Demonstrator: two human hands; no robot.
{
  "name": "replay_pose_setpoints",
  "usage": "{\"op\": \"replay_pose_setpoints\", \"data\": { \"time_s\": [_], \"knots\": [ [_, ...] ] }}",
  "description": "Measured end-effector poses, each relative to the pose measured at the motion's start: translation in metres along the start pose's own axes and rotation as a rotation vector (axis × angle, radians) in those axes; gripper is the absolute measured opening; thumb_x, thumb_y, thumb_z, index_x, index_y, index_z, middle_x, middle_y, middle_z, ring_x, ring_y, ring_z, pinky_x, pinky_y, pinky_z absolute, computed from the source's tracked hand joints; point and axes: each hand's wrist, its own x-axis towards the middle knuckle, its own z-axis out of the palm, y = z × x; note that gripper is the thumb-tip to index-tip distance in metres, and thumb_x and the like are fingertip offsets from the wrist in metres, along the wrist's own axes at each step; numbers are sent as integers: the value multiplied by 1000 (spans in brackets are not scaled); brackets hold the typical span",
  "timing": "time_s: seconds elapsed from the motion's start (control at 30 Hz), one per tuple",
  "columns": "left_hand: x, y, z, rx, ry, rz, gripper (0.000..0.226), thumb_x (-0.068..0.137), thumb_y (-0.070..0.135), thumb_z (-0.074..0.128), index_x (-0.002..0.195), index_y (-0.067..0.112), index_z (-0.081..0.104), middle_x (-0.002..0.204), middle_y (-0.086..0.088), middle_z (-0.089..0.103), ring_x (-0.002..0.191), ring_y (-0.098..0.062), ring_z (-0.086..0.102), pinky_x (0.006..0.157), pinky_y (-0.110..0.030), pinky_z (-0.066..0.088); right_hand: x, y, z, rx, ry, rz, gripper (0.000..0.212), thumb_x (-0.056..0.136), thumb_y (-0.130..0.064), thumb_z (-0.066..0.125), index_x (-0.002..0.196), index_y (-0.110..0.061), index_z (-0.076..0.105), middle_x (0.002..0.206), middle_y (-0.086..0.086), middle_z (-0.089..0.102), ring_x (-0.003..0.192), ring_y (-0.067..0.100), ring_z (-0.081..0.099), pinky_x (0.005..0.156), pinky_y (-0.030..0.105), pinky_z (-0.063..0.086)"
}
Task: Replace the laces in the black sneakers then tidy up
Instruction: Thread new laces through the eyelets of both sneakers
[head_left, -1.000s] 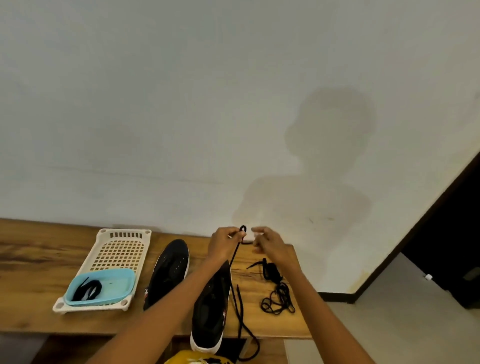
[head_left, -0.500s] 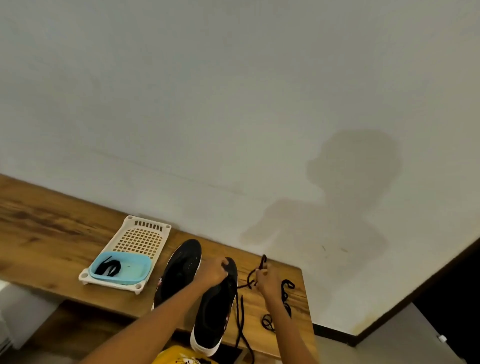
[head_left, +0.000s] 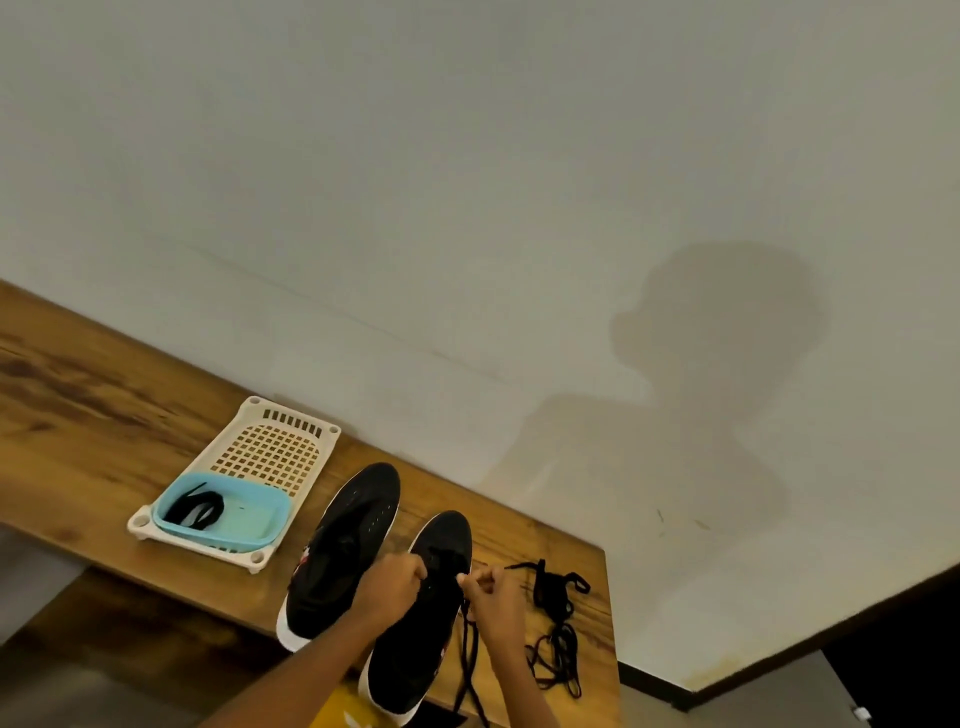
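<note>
The black sneaker (head_left: 415, 613) has a white sole. Both hands, left hand (head_left: 392, 584) and right hand (head_left: 491, 597), pinch its lace (head_left: 470, 649) on top.

The left hand (head_left: 396, 582) covers the lacing area of the right sneaker (head_left: 421, 613), so the eyelets under it cannot be seen. Whether the right hand (head_left: 488, 592) pinches the lace (head_left: 470, 649) is too small to tell, its fingertips being curled toward the shoe. The lace runs off the bottom edge, as do both forearms. The left arm hides the heel of the left sneaker (head_left: 348, 540). The desk (head_left: 104, 431) is cut off at the left edge. What lies in the blue tub (head_left: 249, 525) is a dark, blurred loop.
</note>
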Motion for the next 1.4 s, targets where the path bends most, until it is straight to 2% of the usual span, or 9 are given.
{"op": "replay_pose_setpoints", "data": {
  "time_s": [0.17, 0.27, 0.33, 0.43, 0.53, 0.7, 0.93, 1.17, 1.4],
  "knots": [
    [-5, -3, 5, 43, -131, 78, 39, 85, 40, 61, 119, 22, 53, 116, 6, 53, 97, -8, 55, 80, -21, 46, -2, -1, 12, 63, -130, -34, 15, 94, -10, 55, 98, -15, 68, 85, -2, 68, 72, 8, 64, 63, 19, 54],
    [-3, -2, 4, 30, -92, 9, 28, 85, 32, 63, 111, 21, 62, 107, 4, 63, 95, -10, 61, 82, -23, 49, -5, 1, 21, -12, -163, -68, 18, 92, -9, 59, 106, -20, 62, 91, -5, 68, 82, 6, 65, 68, 17, 53],
    [3, -3, -1, -73, -110, -61, 22, 87, 27, 61, 107, 21, 68, 102, 2, 69, 89, -10, 64, 81, -22, 50, -6, 1, 24, -42, -126, -70, 15, 89, -11, 63, 96, -24, 60, 87, -5, 69, 79, 5, 65, 68, 15, 50],
    [6, -10, -9, -225, -153, -177, 26, 90, 21, 60, 115, 14, 65, 95, -1, 67, 67, -5, 59, 61, -16, 49, 0, -2, 30, -130, -126, -88, 13, 89, -14, 63, 85, -26, 62, 79, -11, 65, 71, -1, 61, 63, 9, 45],
    [5, -14, -11, -315, -161, -271, 29, 91, 17, 58, 119, 11, 61, 99, -4, 63, 76, -10, 60, 52, -14, 47, 5, -5, 40, -254, -148, -121, 10, 90, -16, 61, 93, -20, 69, 83, -11, 66, 73, -4, 57, 61, 5, 39],
    [6, -12, -14, -359, -172, -330, 27, 92, 15, 57, 119, 13, 61, 103, -3, 62, 80, -11, 60, 52, -14, 48, 7, -8, 56, -352, -95, -78, 15, 91, -20, 61, 100, -19, 72, 100, -6, 71, 91, 6, 64, 77, 16, 46],
    [6, -16, -15, -385, -204, -322, 26, 92, 16, 56, 117, 16, 60, 84, 7, 59, 69, -6, 60, 54, -16, 47, 8, -6, 59, -359, -39, -93, 13, 90, -19, 58, 95, -20, 70, 93, -7, 69, 76, 2, 57, 57, 9, 37],
    [7, -15, -21, -313, -293, -202, 20, 98, 26, 44, 112, 24, 58, 90, 6, 62, 74, -8, 63, 71, -24, 54, 10, -3, 56, -373, -110, -156, 27, 89, -9, 57, 77, -31, 47, 79, -9, 60, 75, 7, 58, 68, 25, 48],
    [13, -10, -22, -146, -177, -155, 14, 94, 28, 53, 82, 34, 58, 80, 11, 65, 62, -4, 63, 71, -24, 55, 10, -7, 51, -391, -223, -225, 19, 91, -10, 49, 102, -24, 43, 82, -10, 53, 75, 9, 55, 66, 24, 43]
  ]
}}
